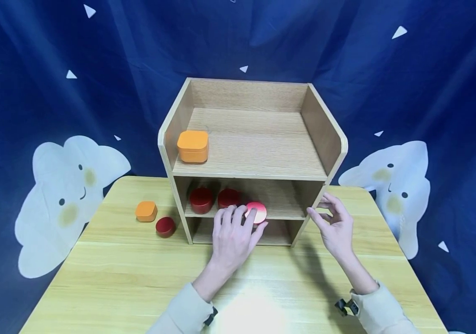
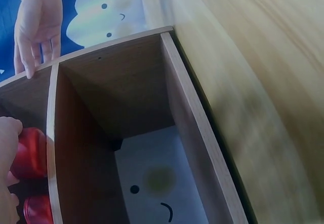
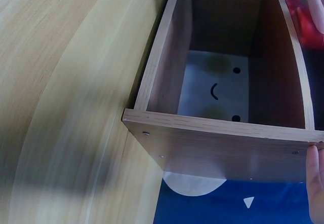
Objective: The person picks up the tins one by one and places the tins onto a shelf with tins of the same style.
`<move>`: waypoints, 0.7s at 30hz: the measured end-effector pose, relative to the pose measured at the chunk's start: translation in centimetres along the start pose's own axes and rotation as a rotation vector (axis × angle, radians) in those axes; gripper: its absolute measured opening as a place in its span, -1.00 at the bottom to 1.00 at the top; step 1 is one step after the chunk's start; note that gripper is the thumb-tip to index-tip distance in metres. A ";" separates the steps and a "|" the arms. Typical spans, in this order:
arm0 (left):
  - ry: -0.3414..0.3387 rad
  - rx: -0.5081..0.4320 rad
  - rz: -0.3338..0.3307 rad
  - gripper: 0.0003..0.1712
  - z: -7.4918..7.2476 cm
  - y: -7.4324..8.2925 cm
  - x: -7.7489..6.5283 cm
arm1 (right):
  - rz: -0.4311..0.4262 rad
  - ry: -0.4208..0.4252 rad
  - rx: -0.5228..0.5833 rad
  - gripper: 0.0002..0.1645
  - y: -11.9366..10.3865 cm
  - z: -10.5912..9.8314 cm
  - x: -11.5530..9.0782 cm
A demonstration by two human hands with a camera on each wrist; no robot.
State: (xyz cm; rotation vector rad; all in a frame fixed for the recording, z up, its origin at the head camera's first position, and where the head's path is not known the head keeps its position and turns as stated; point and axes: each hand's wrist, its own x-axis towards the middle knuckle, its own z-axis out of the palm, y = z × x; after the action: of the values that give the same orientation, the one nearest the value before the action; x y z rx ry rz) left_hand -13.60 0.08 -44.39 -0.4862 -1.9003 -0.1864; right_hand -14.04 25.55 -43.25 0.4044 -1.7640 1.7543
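Note:
My left hand (image 1: 232, 239) reaches to the front of the middle compartment in a small wooden shelf unit (image 1: 246, 178). Its thumb and fingers hold a shiny red round tin (image 1: 260, 209), partly covered by them; this red tin (image 2: 31, 153) also shows in the left wrist view. Left of it on the same board stand two more dark red round tins, one at the left (image 1: 201, 200) and one nearer the middle (image 1: 228, 197). My right hand (image 1: 338, 227) is at the unit's right side panel (image 3: 212, 153), its fingertips touching the panel near the front edge, fingers fairly straight.
An orange square tin (image 1: 193, 146) stands on the top shelf at the left. On the table (image 1: 108, 269), left of the unit, lie a small orange square tin (image 1: 146, 211) and a small red round tin (image 1: 165, 227). A blue curtain (image 1: 238, 41) hangs behind.

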 end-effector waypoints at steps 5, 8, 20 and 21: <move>-0.011 0.014 0.015 -0.55 0.2 -0.1 0.5 | 0.003 0.004 -0.015 -0.34 0.0 0.0 0.0; -0.019 0.029 0.025 -0.55 0.4 -0.2 0.7 | 0.001 0.002 -0.021 -0.34 0.1 0.0 0.0; -0.060 0.026 0.037 -0.59 1.2 -0.6 1.5 | 0.005 0.001 -0.026 -0.37 0.1 -0.1 0.1; -0.061 0.024 0.037 -0.58 1.3 -0.6 1.5 | 0.004 0.001 -0.027 -0.37 0.1 -0.1 0.1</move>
State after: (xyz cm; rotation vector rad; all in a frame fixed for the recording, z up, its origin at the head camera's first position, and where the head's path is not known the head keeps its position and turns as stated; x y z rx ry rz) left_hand -15.45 0.35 -43.45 -0.5155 -1.9494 -0.1253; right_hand -14.14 25.64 -43.30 0.3890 -1.7870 1.7319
